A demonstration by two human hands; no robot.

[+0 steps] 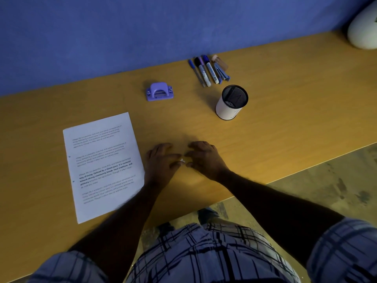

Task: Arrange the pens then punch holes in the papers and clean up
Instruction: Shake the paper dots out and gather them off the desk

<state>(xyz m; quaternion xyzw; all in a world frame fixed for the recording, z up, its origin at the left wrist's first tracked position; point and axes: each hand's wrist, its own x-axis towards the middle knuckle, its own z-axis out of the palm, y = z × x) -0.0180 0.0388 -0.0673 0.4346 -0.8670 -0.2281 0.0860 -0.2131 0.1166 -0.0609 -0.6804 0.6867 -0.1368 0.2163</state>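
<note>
On the yellow-brown desk (285, 103), close to its front edge, the person's left hand (161, 161) and right hand (206, 158) lie palm down side by side, fingers spread and loose, gripping nothing. A small white speck (182, 160) sits between them at the fingertips; what it is cannot be told. The printed paper (102, 166) lies flat just left of the left hand, and the left forearm crosses its lower right corner. Farther back, the purple hole punch (159, 91) sits on the desk, well apart from the paper. To its right the pens (204, 71), a thin blue one and two thicker markers, lie in a row beside each other near the blue wall (142, 31), with a blue stapler (222, 74) just beside them. The pen holder (231, 103), white outside with black mesh inside, stands upright in front of the pens. A white rounded object (363, 29) rests at the desk's far right end.
</note>
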